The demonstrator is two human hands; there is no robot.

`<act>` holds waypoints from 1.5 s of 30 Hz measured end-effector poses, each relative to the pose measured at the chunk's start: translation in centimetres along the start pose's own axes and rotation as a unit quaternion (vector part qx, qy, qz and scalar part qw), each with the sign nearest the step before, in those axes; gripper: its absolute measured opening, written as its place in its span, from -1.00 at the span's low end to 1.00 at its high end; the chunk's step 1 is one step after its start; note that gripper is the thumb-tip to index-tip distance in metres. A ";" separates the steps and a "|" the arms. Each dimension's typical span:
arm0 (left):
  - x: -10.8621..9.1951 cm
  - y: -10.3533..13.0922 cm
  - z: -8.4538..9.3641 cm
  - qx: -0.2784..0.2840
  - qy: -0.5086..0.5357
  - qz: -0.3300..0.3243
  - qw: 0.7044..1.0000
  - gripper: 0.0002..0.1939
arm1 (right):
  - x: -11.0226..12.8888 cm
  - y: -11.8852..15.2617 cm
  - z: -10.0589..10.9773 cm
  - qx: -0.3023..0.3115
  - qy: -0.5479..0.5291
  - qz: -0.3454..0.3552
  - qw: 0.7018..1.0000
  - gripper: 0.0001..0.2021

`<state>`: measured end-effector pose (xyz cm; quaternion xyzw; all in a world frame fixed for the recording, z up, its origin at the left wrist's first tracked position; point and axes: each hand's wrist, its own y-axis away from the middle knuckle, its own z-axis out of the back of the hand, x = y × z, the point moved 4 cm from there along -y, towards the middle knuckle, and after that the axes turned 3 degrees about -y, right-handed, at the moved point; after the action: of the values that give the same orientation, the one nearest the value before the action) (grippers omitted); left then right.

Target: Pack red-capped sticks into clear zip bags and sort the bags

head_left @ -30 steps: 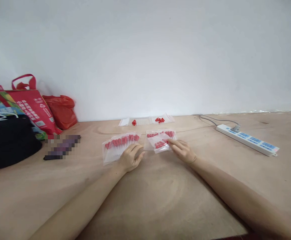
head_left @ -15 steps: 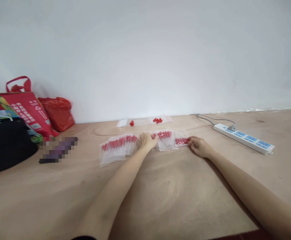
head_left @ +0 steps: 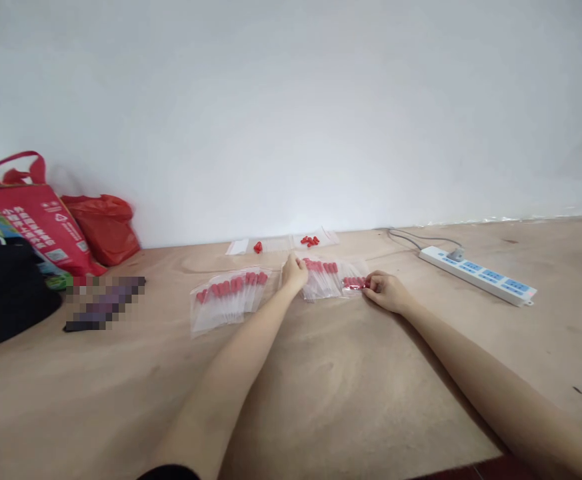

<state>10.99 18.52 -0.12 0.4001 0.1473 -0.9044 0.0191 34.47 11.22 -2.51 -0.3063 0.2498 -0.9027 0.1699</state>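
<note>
Small clear bags with red pieces inside lie in two fanned rows near the middle of the worktop (head_left: 321, 400), and the step in hand looks like laying bags out in a row, one overlapping the next. Far left, a black bundle (head_left: 5, 300), a red tote bag (head_left: 41, 223) and a red plastic bag (head_left: 103, 227) stand against the wall, with a blurred dark object (head_left: 103, 303) lying before them. Next comes the left row of bags (head_left: 225, 300), spread flat and touched by no hand. The left hand (head_left: 295, 275) reaches forward and rests on the near end of the right row of bags (head_left: 323, 280), its fingers curled down on the plastic; whether they pinch a bag or only press it I cannot tell. Beyond, close to the wall, a few loose red pieces (head_left: 309, 241) sit on flat empty bags. The right hand (head_left: 385, 291) is at the far end of that right row, fingers narrowed on the outermost bag (head_left: 355, 283), holding it against the surface. Further right a white power strip (head_left: 478, 275) lies with its cord running toward the wall. The next move, in my judgement, calls for a light, even touch so the overlapped bags stay aligned rather than sliding apart.
</note>
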 end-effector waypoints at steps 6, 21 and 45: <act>3.2 1.2 5.2 -0.037 0.179 -0.039 0.982 -0.92 | 4.7 -1.3 -1.5 -0.092 -0.024 0.020 0.995 -0.87; 3.4 4.4 8.4 0.088 0.384 -0.148 0.907 -0.52 | 13.6 -6.6 -7.2 0.089 -0.383 -0.022 0.919 -0.76; 4.7 9.3 9.2 -0.007 -0.164 -0.532 0.831 -0.82 | 13.0 1.2 -6.2 -0.064 0.160 0.405 0.898 -0.85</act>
<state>2.58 7.48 -0.06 0.1058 0.3385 -0.8261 -0.4379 20.88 6.45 -1.33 -0.0406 0.4330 -0.7751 0.4583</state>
